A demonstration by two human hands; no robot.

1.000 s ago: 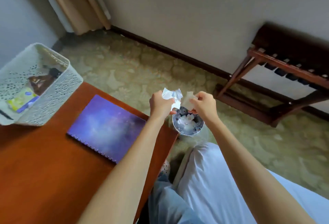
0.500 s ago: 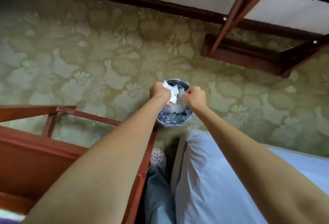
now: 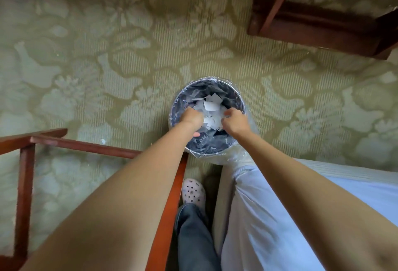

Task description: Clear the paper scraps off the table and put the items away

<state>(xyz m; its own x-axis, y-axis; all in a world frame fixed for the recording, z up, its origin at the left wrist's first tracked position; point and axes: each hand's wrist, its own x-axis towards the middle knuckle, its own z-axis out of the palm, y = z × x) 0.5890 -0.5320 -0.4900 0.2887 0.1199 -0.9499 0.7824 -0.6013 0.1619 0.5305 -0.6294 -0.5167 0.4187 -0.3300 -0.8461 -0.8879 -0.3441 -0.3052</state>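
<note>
A round metal bin (image 3: 240, 100) lined with clear plastic stands on the carpet beside the table. Both my hands reach down into its mouth. My left hand (image 3: 191, 118) is at the bin's left side, its back toward me and its fingers curled out of sight. My right hand (image 3: 233, 122) is at the right side, fingers bent downward. White paper scraps (image 3: 210, 108) lie between and just beyond the two hands inside the bin. Whether either hand still grips scraps is hidden.
The table's red-brown wooden edge (image 3: 165, 216) and frame rails (image 3: 86, 146) run under my left arm. A bed with white sheets (image 3: 269, 216) is at the right. A dark wooden rack (image 3: 312, 22) stands at the upper right. My pink clog (image 3: 192, 192) is on the carpet.
My hands have dropped from above the bin down into its mouth with the scraps. The view has tilted further down, so the tabletop, notebook and basket have left the frame.
</note>
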